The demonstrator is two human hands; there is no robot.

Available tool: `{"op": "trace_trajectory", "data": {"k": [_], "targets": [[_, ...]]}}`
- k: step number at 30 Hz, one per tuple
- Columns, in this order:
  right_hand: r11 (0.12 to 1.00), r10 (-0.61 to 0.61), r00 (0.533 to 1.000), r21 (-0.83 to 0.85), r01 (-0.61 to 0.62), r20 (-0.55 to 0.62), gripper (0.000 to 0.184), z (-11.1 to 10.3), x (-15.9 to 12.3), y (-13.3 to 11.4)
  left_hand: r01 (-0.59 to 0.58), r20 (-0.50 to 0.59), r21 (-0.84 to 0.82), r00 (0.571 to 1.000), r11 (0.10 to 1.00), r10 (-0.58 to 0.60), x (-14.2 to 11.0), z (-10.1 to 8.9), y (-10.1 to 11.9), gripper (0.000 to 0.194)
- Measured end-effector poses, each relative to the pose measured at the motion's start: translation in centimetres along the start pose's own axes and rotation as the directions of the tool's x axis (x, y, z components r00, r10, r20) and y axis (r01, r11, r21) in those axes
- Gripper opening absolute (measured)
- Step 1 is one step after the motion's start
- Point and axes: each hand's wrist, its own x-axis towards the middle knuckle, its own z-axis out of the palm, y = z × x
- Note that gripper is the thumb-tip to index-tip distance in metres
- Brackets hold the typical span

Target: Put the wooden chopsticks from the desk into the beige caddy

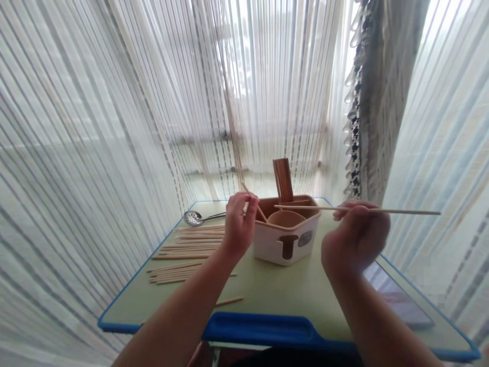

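My left hand [240,224] pinches a light wooden chopstick [262,213] at the left side of a utensil caddy [267,245]. That chopstick slants, its lower end inside the caddy. To the right of the caddy, my right hand [357,239] is closed around another light chopstick [414,212], held almost level; its left end reaches over the caddy's opening. The caddy is white outside and brown inside, with a cutout in front. A bundle of dark brown chopsticks [282,179] stands upright at its back. Several light chopsticks [185,251] lie in rows on the table, partly behind my left arm.
A metal slotted skimmer [193,218] lies at the table's back left. The pale green table [298,293] has a blue rim and a blue front trough [263,326]. A flat, pale rectangular item [401,298] lies at right, partly behind my right arm. Sheer striped curtains [114,127] surround the table.
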Motion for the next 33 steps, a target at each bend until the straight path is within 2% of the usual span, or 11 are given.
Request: {"op": "trace_trajectory", "data": {"k": [4,9,12,15,17,20,22,25,28,30,33], "targets": [[0.998,0.026,0.998,-0.057,-0.023,0.053,0.018,-0.1,-0.2,-0.1,0.040,-0.323,-0.283,0.937,0.958,-0.135,1.2,-0.7,-1.1,0.021],[0.985,0.002,0.967,-0.168,0.042,0.253,0.012,0.0,-0.9,0.3,-0.053,-0.472,-0.331,0.874,0.942,-0.117,1.7,-1.7,-1.9,0.015],[0.974,0.026,0.941,-0.220,0.052,0.338,0.014,0.3,-1.2,0.6,-0.039,-0.391,-0.275,0.917,0.961,-0.074,1.2,-1.9,-2.1,0.015],[0.970,0.073,0.910,-0.240,0.030,0.408,0.018,0.4,-1.4,0.8,0.009,-0.160,-0.155,0.987,0.988,-0.034,0.6,-1.8,-2.2,0.014],[0.969,0.089,0.894,-0.244,0.023,0.439,0.020,0.5,-1.4,0.8,-0.025,-0.026,-0.040,0.999,0.999,0.024,0.3,-1.7,-2.1,0.013],[0.969,0.064,0.859,-0.237,0.068,0.508,0.023,0.8,-1.1,0.4,-0.059,0.055,0.035,0.997,0.998,0.057,-0.2,-1.2,-2.1,0.016],[0.965,0.054,0.785,-0.235,0.118,0.617,0.025,1.5,-0.3,-0.1,-0.027,0.078,0.021,0.997,0.999,0.025,-0.5,-0.9,-2.2,0.016],[0.947,0.129,0.581,-0.274,0.170,0.804,0.025,3.5,1.5,-1.1,0.033,0.100,0.002,0.994,0.999,-0.033,-1.0,-0.7,-2.5,0.015],[0.935,0.193,0.402,-0.292,0.203,0.895,0.024,5.6,3.3,-1.8,0.103,0.083,-0.015,0.991,0.995,-0.101,-1.2,-0.9,-2.7,0.016],[0.937,0.218,0.332,-0.292,0.191,0.918,0.023,6.5,3.8,-1.9,0.126,0.078,-0.026,0.989,0.992,-0.124,-1.2,-1.1,-2.7,0.017],[0.941,0.244,0.302,-0.301,0.156,0.921,0.022,6.7,3.4,-2.1,0.128,0.087,-0.040,0.988,0.991,-0.125,-1.2,-1.2,-2.7,0.018]]}}
